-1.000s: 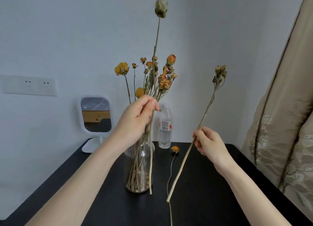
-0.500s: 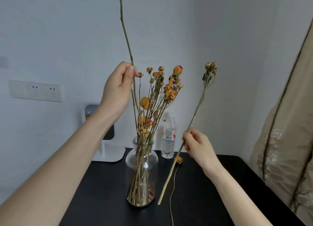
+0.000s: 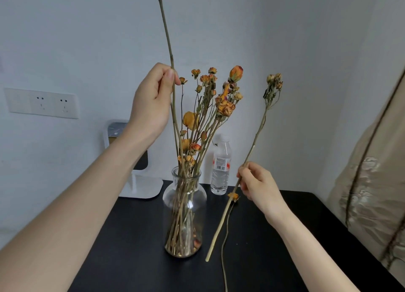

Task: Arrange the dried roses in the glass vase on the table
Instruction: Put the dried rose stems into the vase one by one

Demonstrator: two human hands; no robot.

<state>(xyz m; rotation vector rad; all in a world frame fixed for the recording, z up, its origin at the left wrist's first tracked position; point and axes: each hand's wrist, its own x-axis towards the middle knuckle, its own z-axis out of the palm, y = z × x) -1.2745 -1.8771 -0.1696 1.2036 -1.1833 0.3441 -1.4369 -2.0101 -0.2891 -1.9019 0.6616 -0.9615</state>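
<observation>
Left hand (image 3: 153, 103) pinches tall thin greenish stem (image 3: 166, 28) entering clear glass vase (image 3: 171, 204): lower straight, gently. Right hand (image 3: 260, 186) grips pale-stemmed dried rose (image 3: 259, 129); park it right.

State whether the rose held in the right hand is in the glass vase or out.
Out: the right hand pinches the rose, whose cut end hangs beside the glass vase, outside it.

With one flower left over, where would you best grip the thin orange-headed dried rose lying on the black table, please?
Probably pinch the thin dried rose at mid-stem from above: it lies flat on the black table, its head looks brittle, and the pale stem held by the right hand crosses near that head.
</observation>
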